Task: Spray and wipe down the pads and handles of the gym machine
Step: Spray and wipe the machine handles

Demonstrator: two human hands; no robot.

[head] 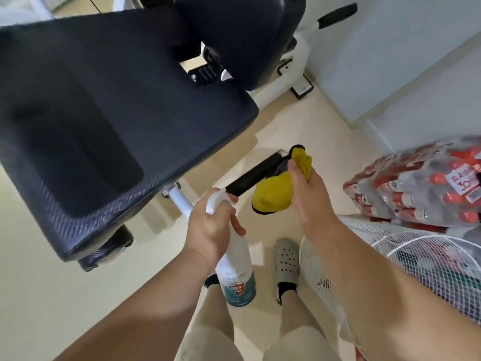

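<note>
We are working on the handle [253, 175], the black grip jutting out below the big pad [91, 113]. Our left hand [208, 227] is curled round the neck of the bottle [238, 280], with its nozzle close to the grip's near end. Our right hand [309, 194] clutches the yellow cloth [273, 196], bunched against the grip. We judge this to be the wiping step for this handle. Next, the cloth should wrap the grip and run its whole length.
</note>
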